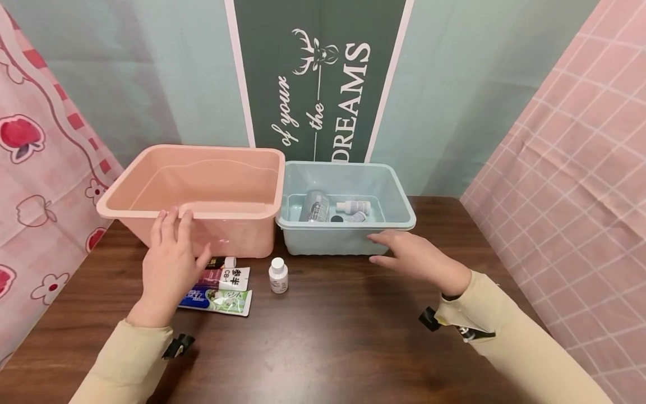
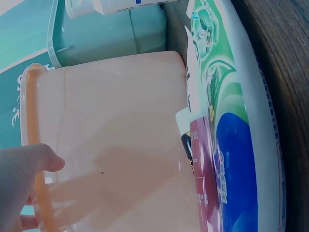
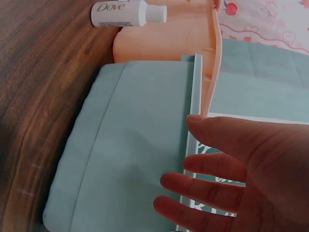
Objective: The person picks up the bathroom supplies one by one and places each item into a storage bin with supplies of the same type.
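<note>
Fingers (image 1: 170,227) of the left hand (image 1: 169,266) are resting, relaxed, over the near rim of the pink tub (image 1: 244,238); the right hand (image 1: 418,255), loose, is hanging beside the blue tub (image 1: 335,242), both tubs lying lengthwise across the desk (image 1: 323,348).

The tub (image 1: 247,238) is plain peach-pink, the box (image 1: 333,241) right of it plain pale blue. In front of the tub, the closest tube (image 1: 217,262) is black with gold lettering and a white cap; the middle tube (image 1: 209,279) is deep red and white; the farthest tube (image 1: 222,301) is blue and green. The bottle (image 1: 278,279) before the tub is white. Under the tub, the table (image 1: 323,348) is dark brown, wood-grained. Behind it, the curtain (image 1: 192,73) is pale blue-green, its dark green panel white-lettered. Left of the tub, the cloth (image 1: 27,185) is pink with red fruit.
</note>
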The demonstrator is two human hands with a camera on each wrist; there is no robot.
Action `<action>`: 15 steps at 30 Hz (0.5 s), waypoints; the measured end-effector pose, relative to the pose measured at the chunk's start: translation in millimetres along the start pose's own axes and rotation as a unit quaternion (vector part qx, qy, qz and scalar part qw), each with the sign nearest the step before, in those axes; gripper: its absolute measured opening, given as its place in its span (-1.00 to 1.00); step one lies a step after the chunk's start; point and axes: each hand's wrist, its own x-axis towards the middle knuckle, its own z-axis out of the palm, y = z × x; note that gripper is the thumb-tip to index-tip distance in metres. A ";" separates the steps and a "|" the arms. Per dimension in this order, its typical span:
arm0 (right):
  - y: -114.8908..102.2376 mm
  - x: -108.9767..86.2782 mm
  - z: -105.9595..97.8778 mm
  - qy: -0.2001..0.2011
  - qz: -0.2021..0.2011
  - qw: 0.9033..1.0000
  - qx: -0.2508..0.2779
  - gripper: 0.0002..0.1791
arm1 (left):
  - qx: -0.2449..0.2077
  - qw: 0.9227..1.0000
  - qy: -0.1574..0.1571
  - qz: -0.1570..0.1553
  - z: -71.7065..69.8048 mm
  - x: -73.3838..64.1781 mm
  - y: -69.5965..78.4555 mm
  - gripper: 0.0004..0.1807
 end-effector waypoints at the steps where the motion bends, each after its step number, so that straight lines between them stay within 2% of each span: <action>1: 0.3 0.1 1.4 -0.001 0.000 1.000 0.001 -0.47 | 0.001 1.000 -0.002 -0.001 -0.1 0.1 0.1 -0.23; 15: 3.8 3.0 15.9 -0.016 -0.011 1.000 0.011 -0.48 | -0.005 1.000 0.005 0.000 3.5 0.2 -0.7 -0.25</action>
